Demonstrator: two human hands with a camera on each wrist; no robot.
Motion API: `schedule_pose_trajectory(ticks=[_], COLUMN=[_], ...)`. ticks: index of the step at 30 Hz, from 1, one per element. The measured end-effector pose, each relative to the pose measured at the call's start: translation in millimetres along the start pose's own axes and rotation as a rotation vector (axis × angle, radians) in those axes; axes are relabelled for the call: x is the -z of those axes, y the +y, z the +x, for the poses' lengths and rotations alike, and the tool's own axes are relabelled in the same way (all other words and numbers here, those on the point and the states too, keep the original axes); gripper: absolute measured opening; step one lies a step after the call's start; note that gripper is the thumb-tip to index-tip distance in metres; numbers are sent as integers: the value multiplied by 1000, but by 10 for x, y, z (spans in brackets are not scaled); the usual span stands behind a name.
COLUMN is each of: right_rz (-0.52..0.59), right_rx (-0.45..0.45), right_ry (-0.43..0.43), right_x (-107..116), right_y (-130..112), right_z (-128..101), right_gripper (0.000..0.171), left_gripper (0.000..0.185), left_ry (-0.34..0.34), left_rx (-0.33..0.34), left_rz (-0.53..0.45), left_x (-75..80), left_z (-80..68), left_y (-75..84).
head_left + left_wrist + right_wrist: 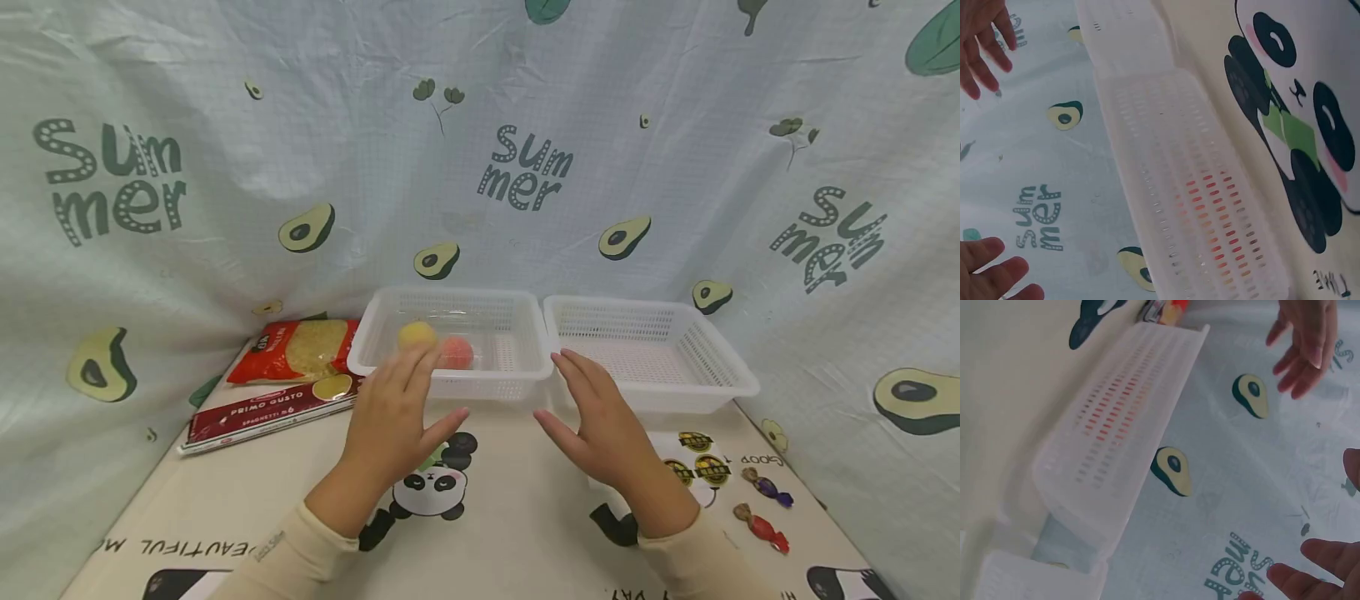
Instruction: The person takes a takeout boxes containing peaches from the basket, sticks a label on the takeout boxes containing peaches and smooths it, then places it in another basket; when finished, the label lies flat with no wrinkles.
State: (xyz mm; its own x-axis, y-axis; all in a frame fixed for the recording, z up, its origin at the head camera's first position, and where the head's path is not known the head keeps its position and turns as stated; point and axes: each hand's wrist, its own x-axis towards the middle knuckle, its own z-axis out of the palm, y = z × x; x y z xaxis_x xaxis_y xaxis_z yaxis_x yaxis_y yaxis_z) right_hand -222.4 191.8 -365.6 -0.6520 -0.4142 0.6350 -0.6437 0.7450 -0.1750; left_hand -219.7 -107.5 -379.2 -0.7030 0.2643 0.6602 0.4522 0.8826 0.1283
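Observation:
Both hands hover over the table with fingers extended and nothing in them. My left hand (393,417) is in front of the left white basket (487,385), its fingertips overlapping the basket's front in the head view. Inside that basket are a yellow ball (417,335) and a pinkish-red ball (456,353), the latter partly behind the fingers. My right hand (603,425) is held before the right white basket (675,398), in which no item shows. Through the slots of the left basket (1166,187), red and orange colour shows in the left wrist view.
A red bag of pasta (300,350) and a dark red spaghetti pack (262,414) lie left of the baskets. At the right are a purple-wrapped candy (767,487), a red-wrapped candy (762,528) and several round black-and-gold stickers (696,442). A printed curtain (480,108) hangs behind.

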Motion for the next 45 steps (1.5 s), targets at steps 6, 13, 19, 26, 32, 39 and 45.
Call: schedule_pose_trajectory(ticks=[6, 13, 19, 26, 32, 39, 45], right_rz=[102, 283, 463, 604, 763, 933, 983], right_rx=[-133, -326, -471, -584, -690, -833, -943], right_ry=[-58, -142, -188, -243, -279, -290, -310], right_x=[-82, -160, -254, -397, -510, -637, -719], right_y=[28, 124, 230, 317, 357, 412, 421], right_z=[79, 213, 387, 628, 890, 1149, 1294], right_gripper=[77, 74, 74, 79, 74, 79, 79], left_gripper=[81, 80, 80, 87, 92, 89, 83], left_ry=[-72, -223, -269, -253, -213, -95, 59], left_rx=[191, 420, 626, 799, 907, 1026, 1083], left_rz=[-69, -201, -445, -668, -810, -921, -975], left_x=[-135, -298, -422, -552, -646, -765, -826], left_z=[-71, -98, -114, -116, -96, -33, 11], left_y=[-25, -112, -206, -280, -309, -305, -318])
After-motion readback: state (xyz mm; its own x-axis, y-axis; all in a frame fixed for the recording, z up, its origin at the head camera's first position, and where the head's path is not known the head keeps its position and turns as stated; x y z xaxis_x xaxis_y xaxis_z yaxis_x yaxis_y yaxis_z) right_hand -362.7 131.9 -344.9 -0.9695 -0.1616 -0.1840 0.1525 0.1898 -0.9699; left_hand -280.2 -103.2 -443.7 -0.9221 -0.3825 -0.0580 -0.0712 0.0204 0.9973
